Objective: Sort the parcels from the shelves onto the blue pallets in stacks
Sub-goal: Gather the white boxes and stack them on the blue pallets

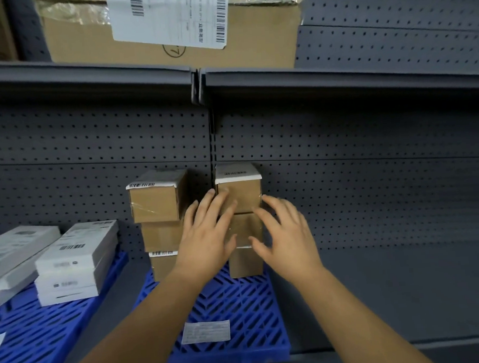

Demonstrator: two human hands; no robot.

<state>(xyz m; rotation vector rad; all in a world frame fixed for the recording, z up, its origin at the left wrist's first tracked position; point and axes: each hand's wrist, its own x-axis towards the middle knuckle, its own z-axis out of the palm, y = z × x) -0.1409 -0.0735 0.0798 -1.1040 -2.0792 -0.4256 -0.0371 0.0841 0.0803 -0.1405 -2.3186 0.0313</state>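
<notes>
Parcels: we see two stacks of small brown cardboard boxes at the far edge of the middle blue pallet (240,302), against the pegboard back wall (373,190).
Right stack (240,195): three boxes high, white label on top, at the pallet's far right corner.
Left stack (157,203): three boxes high, just beside the right one with a gap between; its top box sits slightly askew.
Left hand (208,233): our fingers are spread and straight, lying against the left front of the right stack; nothing is gripped.
Right hand (285,234): our fingers are spread wide at the stack's right front edge; whether they touch it we cannot tell.
White parcels (75,261): flat white boxes stacked on a second blue pallet (32,340) at the shelf's left end.
Loose label (205,331): lies flat near the middle pallet's front edge.
Upper shelf (338,77): carries a large carton (140,41) with a barcoded sheet.
</notes>
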